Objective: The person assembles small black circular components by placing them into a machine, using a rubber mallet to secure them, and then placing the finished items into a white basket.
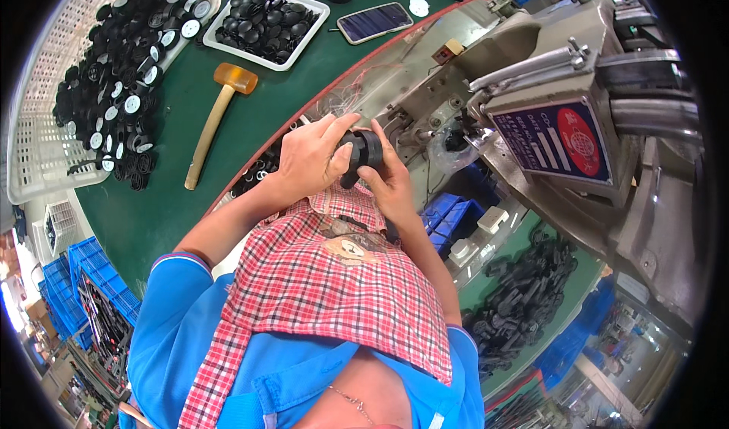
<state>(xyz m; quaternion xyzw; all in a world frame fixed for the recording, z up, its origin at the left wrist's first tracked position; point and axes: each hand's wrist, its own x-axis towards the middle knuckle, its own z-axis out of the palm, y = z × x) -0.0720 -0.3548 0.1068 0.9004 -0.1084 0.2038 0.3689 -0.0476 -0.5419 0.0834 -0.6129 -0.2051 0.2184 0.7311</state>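
Observation:
Both my hands grip a black caster [370, 149] in front of my checked apron, its two thick round halves side by side with a dark gap between them. My left hand [313, 154] closes on it from the left, fingers over its top and thumb pressed against its near side. My right hand [393, 182] pinches it from the right between thumb and fingers. The part's underside and some of my fingertips are hidden.
On the green table [171, 125] lie a mallet [210, 121], a phone [374, 23] and a white tray [315, 38] of black domed caps. A white basket [30, 137] overflows with black wheels. A heavy metal press [543, 87] stands right, above blue bins [452, 220] and piled black parts [524, 300].

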